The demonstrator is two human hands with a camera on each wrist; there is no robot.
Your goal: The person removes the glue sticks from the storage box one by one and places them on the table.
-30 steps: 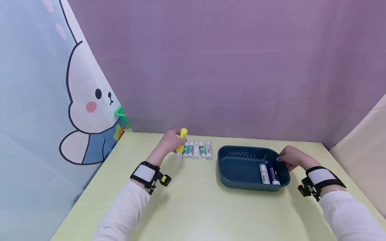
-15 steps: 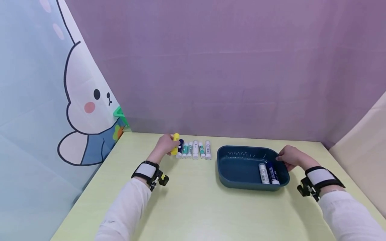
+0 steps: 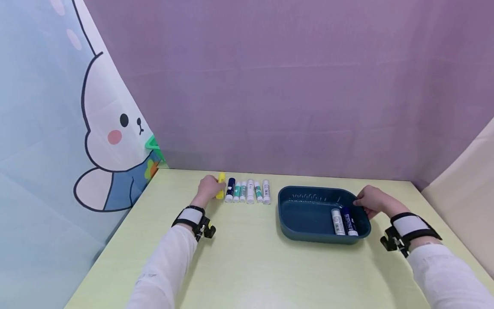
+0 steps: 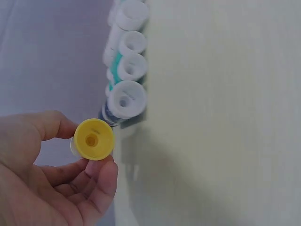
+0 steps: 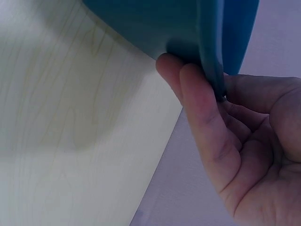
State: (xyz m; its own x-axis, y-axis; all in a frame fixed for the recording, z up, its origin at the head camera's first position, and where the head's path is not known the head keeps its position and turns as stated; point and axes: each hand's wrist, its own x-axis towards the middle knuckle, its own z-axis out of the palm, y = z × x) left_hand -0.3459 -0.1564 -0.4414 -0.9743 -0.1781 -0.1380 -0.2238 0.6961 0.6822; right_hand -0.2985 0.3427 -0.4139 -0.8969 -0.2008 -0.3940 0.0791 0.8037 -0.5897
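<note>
Between thumb and fingers, my left hand (image 3: 209,187) pinches a yellow glue stick (image 3: 221,186) at the left end of a row of glue sticks. The round yellow end (image 4: 94,140) faces the left wrist camera. Just right of it lies a dark blue and white glue stick (image 3: 230,190), then several white and green ones (image 3: 250,191). My right hand (image 3: 373,201) grips the right rim of a dark teal basket (image 3: 308,236), thumb inside and fingers outside. Inside the basket, a white glue stick (image 3: 338,222) and a dark blue one (image 3: 349,221) lie side by side at the right.
The pale wooden table (image 3: 247,266) reaches back to a purple cloth backdrop (image 3: 270,86). A blue cloth with a cartoon rabbit (image 3: 112,128) hangs on the left, and a cream cloth (image 3: 467,193) on the right.
My left hand has carried the yellow glue stick left and lower, from over the row to its left end, uncovering the dark blue and white glue stick. The right hand stays on the basket rim.
</note>
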